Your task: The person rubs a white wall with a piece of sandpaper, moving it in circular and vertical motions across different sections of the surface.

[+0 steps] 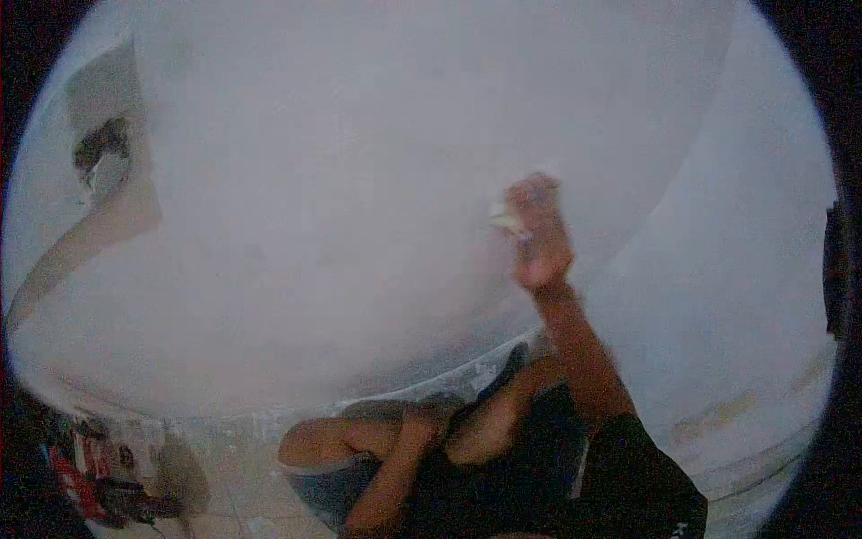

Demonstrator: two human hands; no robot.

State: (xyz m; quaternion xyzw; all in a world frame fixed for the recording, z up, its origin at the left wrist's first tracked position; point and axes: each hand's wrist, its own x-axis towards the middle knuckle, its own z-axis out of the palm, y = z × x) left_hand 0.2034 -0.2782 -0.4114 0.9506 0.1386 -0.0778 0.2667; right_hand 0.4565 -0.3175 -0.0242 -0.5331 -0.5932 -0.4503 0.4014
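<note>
Smooth grey-white wall (pixel 314 198) rising wide, pale tiled floor (pixel 235 490) below. Blurred right hand (pixel 540 229) up before the wall, fingers closed round a small whitish object (pixel 507 219); left hand (pixel 422 424) low by bare legs (pixel 328 440), grip I can't tell. Black fabric sleeve's (pixel 642 481) white marks: unreadable.

The wall (pixel 314 198) left of the right hand (pixel 541 225) offers open room; bent legs (pixel 489 429) obstruct below.

I observe remotely: lower left, red item (pixel 74 481) and dark clutter (pixel 135 503), pale floor (pixel 238 494) adjacent; far right, dark object (pixel 833 274), unidentifiable.
</note>
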